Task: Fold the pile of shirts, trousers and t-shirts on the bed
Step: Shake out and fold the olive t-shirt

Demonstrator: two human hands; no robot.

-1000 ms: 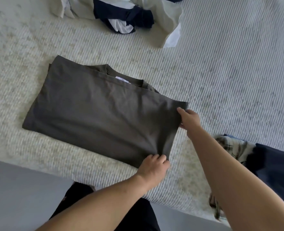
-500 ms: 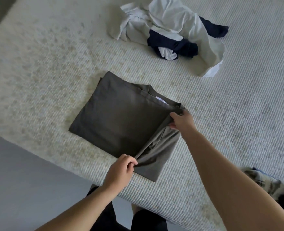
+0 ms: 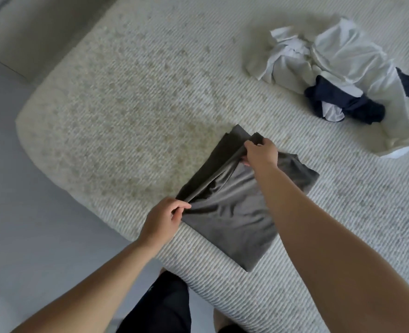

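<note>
A dark grey t-shirt [image 3: 232, 217] lies folded on the cream ribbed bed [image 3: 131, 99], near its front edge. My left hand [image 3: 162, 218] pinches the near corner of the folded-over flap. At the far corner of that flap, my right hand [image 3: 261, 153] grips the cloth and holds it over the shirt's left side. The flap is slightly raised and wrinkled between the two hands. A heap of unfolded white and navy clothes [image 3: 338, 87] sits at the back right of the bed.
The bed's rounded corner [image 3: 28, 121] is at the left, with grey floor [image 3: 30, 224] beyond it. My dark-clothed legs [image 3: 165, 306] stand against the bed's front edge.
Both hands have carried the shirt's right edge across to the left, folding it in half. The camera has swung left, so the plaid and navy clothes at the lower right are out of view.
</note>
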